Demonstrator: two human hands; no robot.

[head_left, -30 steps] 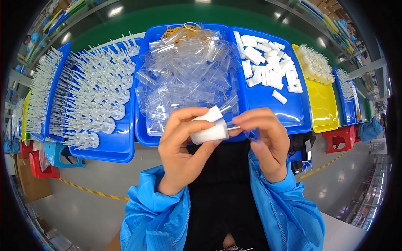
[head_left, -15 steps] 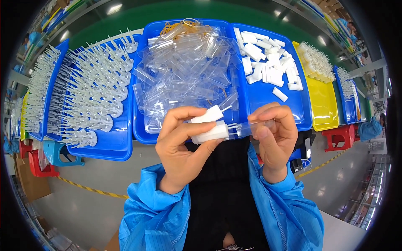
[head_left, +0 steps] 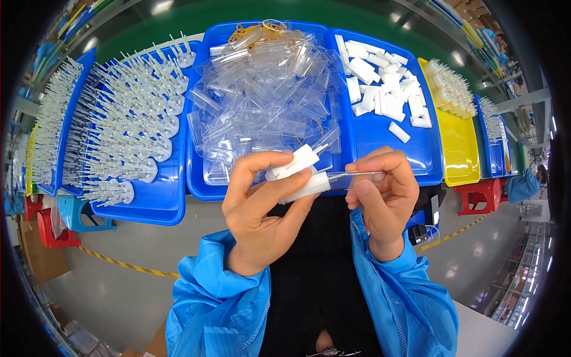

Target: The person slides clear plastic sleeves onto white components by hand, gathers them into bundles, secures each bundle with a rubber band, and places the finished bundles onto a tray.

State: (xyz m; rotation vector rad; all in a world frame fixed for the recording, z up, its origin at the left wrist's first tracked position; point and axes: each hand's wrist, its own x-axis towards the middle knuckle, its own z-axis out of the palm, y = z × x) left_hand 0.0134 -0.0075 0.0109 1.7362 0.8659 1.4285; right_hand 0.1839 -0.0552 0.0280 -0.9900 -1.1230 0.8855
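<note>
My left hand (head_left: pixel 262 211) is closed on white blocks (head_left: pixel 302 159) in front of the middle tray; thin pale rods stick out of their right ends. Between finger and thumb of my right hand (head_left: pixel 388 199) I pinch a clear plastic sleeve (head_left: pixel 357 178). Its left end meets the lower white block (head_left: pixel 315 185), and a rod lies along it. Whether the sleeve reaches over the block is hard to make out. Beyond my hands, a blue tray (head_left: pixel 196 169) holds a heap of clear plastic sleeves (head_left: pixel 267 101) with yellow rubber bands (head_left: pixel 253 34) at its far end.
Left stands a blue tray (head_left: pixel 169 211) of white pieces with upright pins (head_left: pixel 134 113). A blue tray (head_left: pixel 380 154) at right holds loose white blocks (head_left: pixel 389 89). Farther right is a yellow tray (head_left: pixel 461 163) with a pale bundle (head_left: pixel 449 89). Plastic stools (head_left: pixel 482 196) stand on the floor.
The blocks in my left hand have tilted, their right ends a little higher. My right hand has shifted slightly left, and the sleeve now appears nearly edge-on.
</note>
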